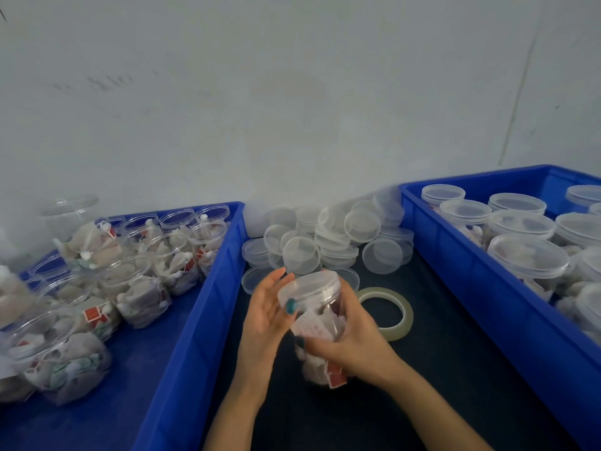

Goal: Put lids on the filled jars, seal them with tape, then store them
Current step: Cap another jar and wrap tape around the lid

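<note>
Setting: matt white wall [292, 92] with faint scuffs; dark, flat table top [439, 369] below it.

- Jar [320, 320]: clear ribbed plastic cylinder, packed with pale fabric-like sachets and red-and-white paper tags, held tilted above the table top between the two crates.
- Lid [312, 284]: translucent round disc with a shallow rim, seated on the jar's mouth.
- Right hand [354, 343]: fingers wrapped round the jar's body, carrying it.
- Left hand [265, 320]: fingers nearly straight beside the lid, thumb with a teal nail pressed on the jar's neck.
- Tape roll [405, 312]: glossy clear ring, lying flat just right of the jar.
- Loose lids [325, 236]: heap of matching discs against the wall.
- Left crate [208, 294]: smooth blue plastic, holding filled open jars [143, 288].
- Right crate [455, 265]: same make, holding lidded jars [527, 255].
</note>
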A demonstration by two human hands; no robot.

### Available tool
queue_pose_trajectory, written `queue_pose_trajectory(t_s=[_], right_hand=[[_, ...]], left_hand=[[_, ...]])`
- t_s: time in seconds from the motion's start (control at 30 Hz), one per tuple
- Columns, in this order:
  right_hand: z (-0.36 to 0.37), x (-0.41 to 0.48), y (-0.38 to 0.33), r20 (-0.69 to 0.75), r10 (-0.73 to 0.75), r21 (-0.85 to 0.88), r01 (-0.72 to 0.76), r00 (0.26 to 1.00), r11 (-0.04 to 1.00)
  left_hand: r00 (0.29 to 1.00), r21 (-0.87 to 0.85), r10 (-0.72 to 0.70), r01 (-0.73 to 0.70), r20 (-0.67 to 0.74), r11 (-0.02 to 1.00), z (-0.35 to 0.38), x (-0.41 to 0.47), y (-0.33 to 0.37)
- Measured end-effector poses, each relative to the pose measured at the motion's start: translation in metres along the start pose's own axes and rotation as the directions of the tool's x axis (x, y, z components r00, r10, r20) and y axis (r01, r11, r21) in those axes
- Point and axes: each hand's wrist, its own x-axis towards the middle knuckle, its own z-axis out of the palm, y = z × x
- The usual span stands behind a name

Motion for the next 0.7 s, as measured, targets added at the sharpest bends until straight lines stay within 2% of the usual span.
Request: queue_pose_trajectory(t_s=[0.07, 0.1, 0.2, 0.3, 0.4, 0.5, 0.57, 0.7], right_hand=[[0.000, -0.001, -0.004, -0.067, -0.135, -0.279, 0.111, 0.989, 0.954], [-0.001, -0.001, -0.004, -0.052, -0.160, -0.303, 0.137, 0.986, 0.943], [-0.003, -0.002, -0.005, 0.006, -0.163, -0.228, 0.160, 0.987, 0.960], [-0.003, -0.003, -0.007, 0.009, -0.194, -0.289, 0.188, 0.981, 0.939], [0.002, -0.004, -0.006, -0.001, -0.190, -0.326, 0.179, 0.982, 0.928], [0.005, -0.004, -0.006, -0.003, -0.182, -0.366, 0.168, 0.983, 0.915], [0.003, -0.004, -0.005, 0.036, -0.157, -0.318, 0.161, 0.987, 0.934], [-0.009, -0.001, -0.003, 0.235, -0.062, 0.024, 0.058, 0.970, 0.998]], left_hand=[[0.996, 0.093, 0.070, -0.076, 0.063, 0.993, -0.001, -0.003, 0.001], [0.991, 0.143, 0.085, -0.099, 0.102, 0.985, -0.002, -0.004, 0.000], [0.972, 0.244, 0.101, -0.153, 0.210, 0.958, -0.004, -0.002, 0.003], [0.955, 0.388, 0.104, -0.211, 0.279, 0.897, -0.007, -0.001, 0.007], [0.958, 0.508, 0.086, -0.221, 0.275, 0.833, -0.009, -0.002, 0.009], [0.974, 0.614, 0.112, -0.211, 0.196, 0.761, -0.007, -0.005, 0.008], [0.976, 0.597, 0.138, -0.213, 0.169, 0.773, -0.003, -0.007, 0.009], [0.963, 0.407, 0.123, -0.214, 0.239, 0.888, -0.005, -0.007, 0.015]])
